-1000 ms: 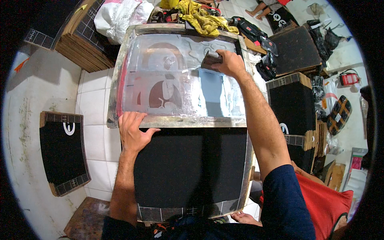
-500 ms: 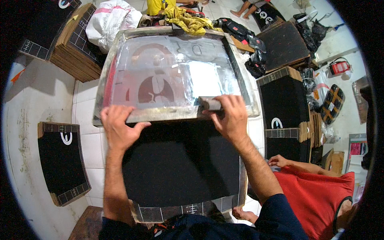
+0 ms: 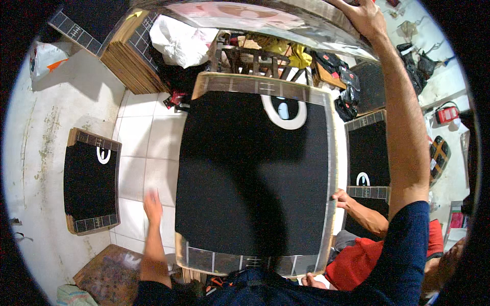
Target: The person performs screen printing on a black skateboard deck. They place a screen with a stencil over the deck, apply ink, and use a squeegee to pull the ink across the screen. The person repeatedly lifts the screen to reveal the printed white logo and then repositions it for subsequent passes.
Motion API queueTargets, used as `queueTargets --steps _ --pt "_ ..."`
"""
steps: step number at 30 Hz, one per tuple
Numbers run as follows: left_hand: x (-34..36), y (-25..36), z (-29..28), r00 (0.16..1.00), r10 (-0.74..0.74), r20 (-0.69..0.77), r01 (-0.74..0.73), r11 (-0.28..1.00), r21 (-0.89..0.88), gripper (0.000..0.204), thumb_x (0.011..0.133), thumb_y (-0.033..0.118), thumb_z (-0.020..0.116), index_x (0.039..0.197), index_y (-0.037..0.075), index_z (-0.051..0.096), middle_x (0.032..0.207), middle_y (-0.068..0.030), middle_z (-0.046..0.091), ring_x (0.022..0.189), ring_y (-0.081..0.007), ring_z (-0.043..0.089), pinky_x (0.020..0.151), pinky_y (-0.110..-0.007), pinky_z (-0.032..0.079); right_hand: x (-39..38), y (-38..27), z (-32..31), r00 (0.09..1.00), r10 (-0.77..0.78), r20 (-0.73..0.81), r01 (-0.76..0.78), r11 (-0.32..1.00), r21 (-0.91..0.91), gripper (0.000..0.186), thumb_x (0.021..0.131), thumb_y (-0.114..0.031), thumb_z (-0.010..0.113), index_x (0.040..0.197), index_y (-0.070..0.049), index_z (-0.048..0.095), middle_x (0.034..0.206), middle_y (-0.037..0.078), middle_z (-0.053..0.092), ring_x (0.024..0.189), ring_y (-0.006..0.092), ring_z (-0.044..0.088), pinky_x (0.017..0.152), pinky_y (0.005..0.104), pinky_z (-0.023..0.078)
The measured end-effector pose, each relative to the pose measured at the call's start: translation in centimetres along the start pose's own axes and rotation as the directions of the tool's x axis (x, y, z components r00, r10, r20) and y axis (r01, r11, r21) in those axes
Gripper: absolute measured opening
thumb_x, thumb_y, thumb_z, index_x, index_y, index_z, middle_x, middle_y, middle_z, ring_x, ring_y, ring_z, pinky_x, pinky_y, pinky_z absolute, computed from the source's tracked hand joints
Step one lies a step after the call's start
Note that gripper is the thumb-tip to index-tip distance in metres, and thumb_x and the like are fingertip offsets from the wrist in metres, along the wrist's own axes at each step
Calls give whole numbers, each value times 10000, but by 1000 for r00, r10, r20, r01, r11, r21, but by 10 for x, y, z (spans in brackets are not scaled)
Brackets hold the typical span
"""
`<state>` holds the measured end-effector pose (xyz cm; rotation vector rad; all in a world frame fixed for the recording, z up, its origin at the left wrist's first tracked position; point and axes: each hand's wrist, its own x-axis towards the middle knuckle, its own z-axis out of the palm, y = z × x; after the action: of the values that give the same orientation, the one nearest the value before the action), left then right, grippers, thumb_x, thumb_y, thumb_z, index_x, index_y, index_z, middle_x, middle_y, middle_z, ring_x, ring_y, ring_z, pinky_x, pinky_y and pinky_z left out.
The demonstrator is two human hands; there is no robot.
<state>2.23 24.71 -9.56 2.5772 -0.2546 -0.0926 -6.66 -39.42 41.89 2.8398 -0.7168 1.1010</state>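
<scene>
Fingers of the left hand (image 3: pixel 152 206) look loosely open and empty, though blurred, left of the matte black panel (image 3: pixel 219 194); those of the right hand (image 3: pixel 368 20) meet the raised, glossy screen-printing frame (image 3: pixel 265 23) beyond it, grip unclear. Holding that clear of the panel's white ring print (image 3: pixel 286 122) seems the step, calling for steadiness.

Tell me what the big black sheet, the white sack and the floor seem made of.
Black sheet: perhaps fabric or coated board, matte, as its face shows almost no shine. White sack: likely thin plastic, finish unclear, judging by its creases. Floor: probably ceramic tile, smooth and pale, with straight joint lines.
</scene>
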Motion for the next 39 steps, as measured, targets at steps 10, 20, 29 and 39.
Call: queueTargets --steps 10,20,29,39 --pt "-336 -139 21 646 -594 479 763 482 -431 399 1090 313 521 1166 -62 636 1175 -169 707 1044 -289 683 834 -414 583 62 86 16 992 7 129 -7 1000 -3 781 905 -651 668 1359 -15 665 1300 181 700 1185 240 646 1042 323 461" --pt "-331 -126 23 867 -497 44 476 851 223 237 978 194 636 1098 17 738 1000 -221 733 904 -444 695 817 -512 553 73 117 20 990 89 105 -80 993 -81 955 846 -713 693 1444 22 577 1380 254 642 1296 302 607 1103 382 434" --pt "-105 -20 -191 899 -39 -437 235 883 405 353 1049 351 533 907 93 727 854 -153 730 791 -406 702 694 -509 524 24 50 17 982 131 137 -110 982 -153 1045 724 -909 603 1405 -118 650 1278 218 707 1211 367 672 1037 458 504" --pt "-251 28 -663 756 16 -655 263 908 325 435 1080 350 563 943 -57 632 771 -63 578 732 -176 492 709 -356 441 -3 18 10 989 85 125 -62 983 -173 908 788 -887 559 1333 -174 692 1190 180 745 1107 357 718 932 492 572"
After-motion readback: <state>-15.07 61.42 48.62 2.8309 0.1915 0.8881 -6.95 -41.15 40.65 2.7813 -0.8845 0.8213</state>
